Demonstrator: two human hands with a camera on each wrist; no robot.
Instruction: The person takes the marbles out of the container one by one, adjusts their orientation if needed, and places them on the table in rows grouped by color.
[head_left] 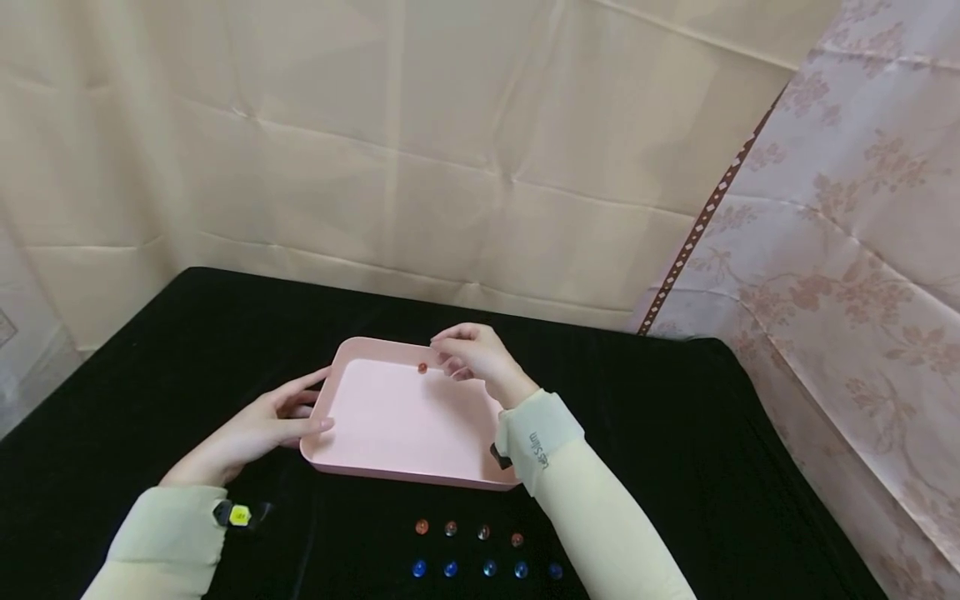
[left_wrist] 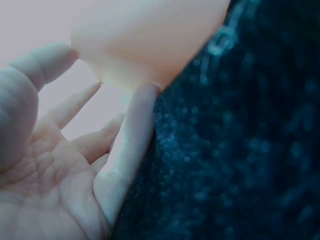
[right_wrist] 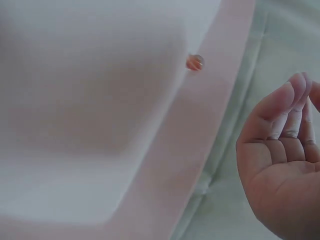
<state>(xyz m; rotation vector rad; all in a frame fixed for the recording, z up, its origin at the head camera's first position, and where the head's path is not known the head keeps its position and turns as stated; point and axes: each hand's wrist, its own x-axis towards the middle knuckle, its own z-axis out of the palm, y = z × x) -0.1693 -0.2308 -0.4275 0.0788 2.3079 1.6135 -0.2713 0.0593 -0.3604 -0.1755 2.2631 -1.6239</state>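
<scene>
A pink rectangular tray [head_left: 412,425] is held at its left end by my left hand [head_left: 258,429], the thumb over the rim and the other fingers under or behind the side. In the left wrist view the fingertips touch a blurred tray corner [left_wrist: 150,40]. One orange glass marble [head_left: 422,367] lies inside, against the far wall; the right wrist view also shows this marble [right_wrist: 195,62]. My right hand [head_left: 476,358] hovers over the tray's far right part, beside the marble and apart from it. Its fingers [right_wrist: 287,97] are loosely bent with the tips close together, and nothing shows between them.
In front of the tray lie two rows of glass marbles: several orange or brownish ones [head_left: 422,527] and, nearer, several blue ones [head_left: 418,568]. A black cloth [head_left: 187,375] covers the table. Behind it hangs a cream curtain [head_left: 450,167], with a floral cloth [head_left: 847,250] at the right.
</scene>
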